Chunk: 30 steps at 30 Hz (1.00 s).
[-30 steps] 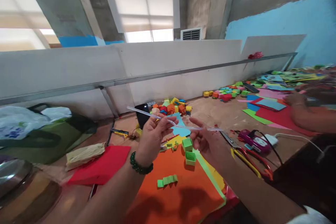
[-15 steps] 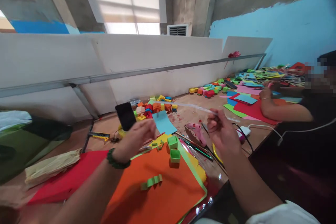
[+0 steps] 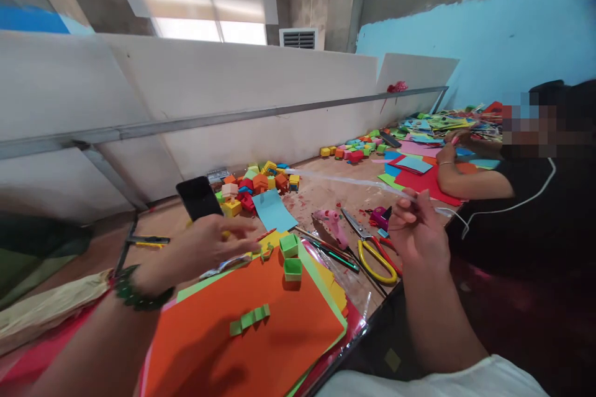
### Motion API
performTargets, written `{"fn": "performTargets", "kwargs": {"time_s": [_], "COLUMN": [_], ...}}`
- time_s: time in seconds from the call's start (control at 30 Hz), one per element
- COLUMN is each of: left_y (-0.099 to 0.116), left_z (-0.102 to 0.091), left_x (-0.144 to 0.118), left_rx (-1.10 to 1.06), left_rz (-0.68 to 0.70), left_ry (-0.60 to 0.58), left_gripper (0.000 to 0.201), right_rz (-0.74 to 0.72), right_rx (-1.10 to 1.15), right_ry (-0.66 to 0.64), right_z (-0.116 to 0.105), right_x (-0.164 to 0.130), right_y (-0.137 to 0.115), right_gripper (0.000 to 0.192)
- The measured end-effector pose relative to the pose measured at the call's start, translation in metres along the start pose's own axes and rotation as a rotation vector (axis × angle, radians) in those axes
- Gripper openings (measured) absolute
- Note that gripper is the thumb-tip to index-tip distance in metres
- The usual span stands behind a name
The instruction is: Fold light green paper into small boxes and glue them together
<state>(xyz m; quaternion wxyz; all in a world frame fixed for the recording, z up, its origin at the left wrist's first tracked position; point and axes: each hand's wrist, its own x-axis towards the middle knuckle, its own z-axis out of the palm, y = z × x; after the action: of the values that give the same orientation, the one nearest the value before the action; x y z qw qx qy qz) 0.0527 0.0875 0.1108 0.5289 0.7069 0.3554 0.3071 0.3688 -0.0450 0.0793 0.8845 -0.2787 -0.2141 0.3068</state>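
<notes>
My left hand (image 3: 205,248), a dark green bead bracelet at its wrist, hovers over the far left edge of the orange paper sheet (image 3: 261,347). Its fingers are stretched out and hold nothing I can see. Between the fingertips of my right hand (image 3: 419,229) is one end of a long, translucent glue stick (image 3: 344,181), which points left across the table. Two small green paper boxes (image 3: 293,268) and a folded green paper strip (image 3: 250,320) rest on the orange sheet. Beyond the sheet lies a pink glue gun (image 3: 333,226), and yellow-and-red-handled scissors (image 3: 372,248) are below my right hand.
Colourful paper cubes (image 3: 261,183) are piled by the white partition (image 3: 242,84), near a black phone (image 3: 199,197) and a blue paper piece (image 3: 274,211). At the right a co-worker (image 3: 479,180) sits among coloured sheets. A yellow cutter (image 3: 148,240) lies left.
The view has shifted right. My left hand has opened from a curled shape, its fingers now extended. The right hand still grips the glue stick; the scissors now show more fully.
</notes>
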Motion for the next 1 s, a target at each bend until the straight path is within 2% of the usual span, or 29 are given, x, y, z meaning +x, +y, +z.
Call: {"fn": "performTargets", "kwargs": {"time_s": [0.07,0.1,0.17,0.23,0.3,0.4,0.43,0.5,0.53,0.6,0.67,0.73,0.83,0.93,1.0], "left_y": [0.017,0.025,0.035,0.037,0.035,0.038,0.04,0.045,0.045,0.037,0.019,-0.003,-0.026,-0.031,-0.03], "left_z": [0.037,0.053,0.077,0.093,0.107,0.125,0.128,0.128,0.124,0.113,0.103,0.103,0.12,0.141,0.15], "left_x": [0.006,0.01,0.016,0.02,0.021,0.019,0.018,0.021,0.024,0.035,0.047,0.055,0.055,0.046,0.04], "left_rx": [-0.184,-0.305,-0.527,-0.642,-0.656,-0.561,-0.522,-0.482,-0.48,-0.505,-0.581,-0.626,-0.63,-0.64,-0.649], "left_rz": [-0.006,0.014,0.046,0.058,0.038,-0.013,-0.037,-0.086,-0.107,-0.141,-0.16,-0.205,-0.328,-0.397,-0.416], "left_ry": [-0.056,-0.041,0.026,0.045,-0.026,-0.24,-0.315,-0.386,-0.371,-0.26,-0.14,-0.054,-0.046,-0.059,-0.05], "left_gripper": [0.033,0.034,0.03,0.027,0.025,0.027,0.029,0.034,0.035,0.033,0.026,0.023,0.025,0.023,0.022], "right_rz": [-0.025,-0.05,-0.112,-0.158,-0.125,0.059,0.112,0.123,0.083,-0.028,-0.077,-0.068,-0.036,0.042,0.028], "right_rx": [-0.069,-0.109,-0.174,-0.207,-0.243,-0.293,-0.298,-0.324,-0.363,-0.506,-0.73,-0.99,-1.382,-1.643,-1.659], "right_ry": [-0.032,-0.044,-0.073,-0.142,-0.298,-0.545,-0.575,-0.513,-0.437,-0.265,-0.178,-0.207,-0.346,-0.512,-0.523], "right_z": [0.001,0.001,0.002,0.005,0.007,0.004,0.001,-0.007,-0.011,-0.018,-0.022,-0.026,-0.033,-0.043,-0.048], "right_x": [-0.009,-0.013,-0.021,-0.03,-0.036,-0.04,-0.039,-0.031,-0.025,-0.012,0.0,0.008,0.014,0.017,0.019], "right_y": [0.004,0.004,0.003,0.0,-0.001,0.002,0.003,0.005,0.006,0.007,0.013,0.024,0.049,0.069,0.074], "right_gripper": [0.028,0.028,0.028,0.027,0.03,0.04,0.039,0.04,0.042,0.048,0.051,0.048,0.035,0.024,0.02]}}
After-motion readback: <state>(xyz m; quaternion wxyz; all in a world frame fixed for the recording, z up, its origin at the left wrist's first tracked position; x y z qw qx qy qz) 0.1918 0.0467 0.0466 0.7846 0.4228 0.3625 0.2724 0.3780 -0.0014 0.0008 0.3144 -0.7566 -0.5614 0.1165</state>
